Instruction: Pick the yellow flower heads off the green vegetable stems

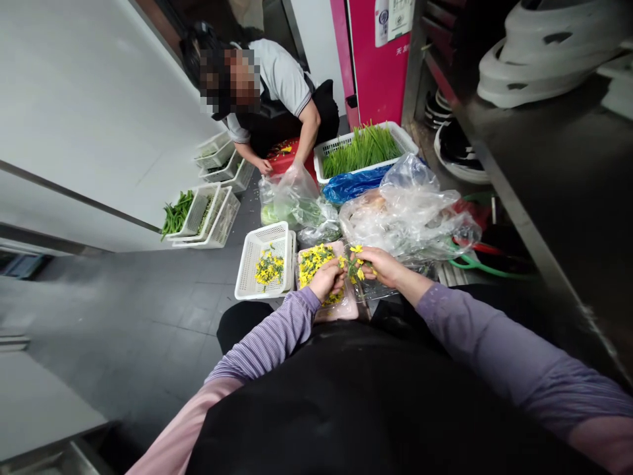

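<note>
A small sprig of yellow flowers (357, 272) is above the right edge of a pink tray (346, 310), between the two hands. The right hand (384, 265) pinches it with the fingertips; the left hand (328, 280) is curled close beside it, but I cannot tell whether it also grips. More yellow blossoms (312, 260) lie in the tray. To its left stands a white basket (242, 280) with some flower heads (270, 268). Beyond, a co-worker (284, 74) bends over a plastic bag (299, 188).
</note>
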`<state>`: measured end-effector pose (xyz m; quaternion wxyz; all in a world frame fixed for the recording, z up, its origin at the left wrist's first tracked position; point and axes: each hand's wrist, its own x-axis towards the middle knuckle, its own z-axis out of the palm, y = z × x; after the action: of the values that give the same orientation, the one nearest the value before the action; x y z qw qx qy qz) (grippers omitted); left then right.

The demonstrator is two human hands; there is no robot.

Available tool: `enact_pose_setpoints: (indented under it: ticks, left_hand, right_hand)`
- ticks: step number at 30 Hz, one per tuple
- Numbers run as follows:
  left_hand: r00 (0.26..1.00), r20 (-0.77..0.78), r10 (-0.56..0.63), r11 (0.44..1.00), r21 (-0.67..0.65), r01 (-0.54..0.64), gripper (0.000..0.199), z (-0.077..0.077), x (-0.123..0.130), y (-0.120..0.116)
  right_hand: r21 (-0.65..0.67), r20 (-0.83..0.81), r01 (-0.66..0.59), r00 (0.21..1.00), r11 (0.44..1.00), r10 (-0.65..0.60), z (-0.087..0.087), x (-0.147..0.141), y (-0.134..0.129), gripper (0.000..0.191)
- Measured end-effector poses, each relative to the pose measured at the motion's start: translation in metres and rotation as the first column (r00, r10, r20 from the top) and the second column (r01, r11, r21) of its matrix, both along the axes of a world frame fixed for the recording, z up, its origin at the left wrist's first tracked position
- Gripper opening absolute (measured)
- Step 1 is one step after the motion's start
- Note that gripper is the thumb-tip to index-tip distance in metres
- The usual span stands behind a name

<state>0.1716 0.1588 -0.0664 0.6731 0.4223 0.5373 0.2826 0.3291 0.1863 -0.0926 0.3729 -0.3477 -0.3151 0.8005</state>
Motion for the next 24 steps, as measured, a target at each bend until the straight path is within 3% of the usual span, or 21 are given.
enact_pose_setpoints:
  ticks: [2, 4, 7, 9, 17, 20, 24]
  left_hand:
    - [0.997, -0.069, -0.021, 0.999, 0.030, 0.023, 0.008, 0.000, 0.004, 0.000]
    - [0.986, -0.165, -0.023, 0.982, 0.183, 0.054, 0.011, -0.001, 0.007, 0.001]
    - [0.969, -0.248, -0.013, 0.900, 0.420, 0.119, 0.015, -0.001, 0.008, 0.003]
    - [0.964, -0.265, -0.037, 0.867, 0.471, 0.163, 0.015, -0.001, 0.007, 0.004]
    - [0.947, -0.288, -0.145, 0.885, 0.390, 0.255, 0.012, 0.004, 0.011, 0.005]
    - [0.965, -0.238, -0.110, 0.921, 0.342, 0.189, 0.013, 0.004, 0.015, 0.008]
    - [0.986, -0.158, -0.056, 0.983, 0.163, 0.082, 0.018, 0.005, 0.021, 0.009]
  right_hand:
    - [0.011, -0.002, 0.004, 1.000, 1.000, -0.004, 0.000, 0.000, -0.001, 0.013]
    - [-0.002, -0.017, 0.004, 1.000, 1.000, -0.004, 0.002, 0.001, -0.002, 0.013]
    - [-0.036, -0.052, -0.003, 0.999, 0.999, 0.001, 0.005, 0.002, -0.003, 0.014]
    - [-0.049, -0.073, -0.009, 0.997, 0.999, 0.006, 0.005, 0.002, -0.003, 0.014]
    - [-0.046, -0.099, -0.063, 0.993, 0.997, 0.058, 0.002, 0.001, -0.002, 0.013]
    - [-0.041, -0.100, -0.009, 0.995, 0.999, 0.004, 0.002, 0.002, -0.001, 0.014]
    - [-0.074, -0.087, 0.046, 0.995, 0.996, -0.052, 0.004, 0.003, -0.001, 0.015]
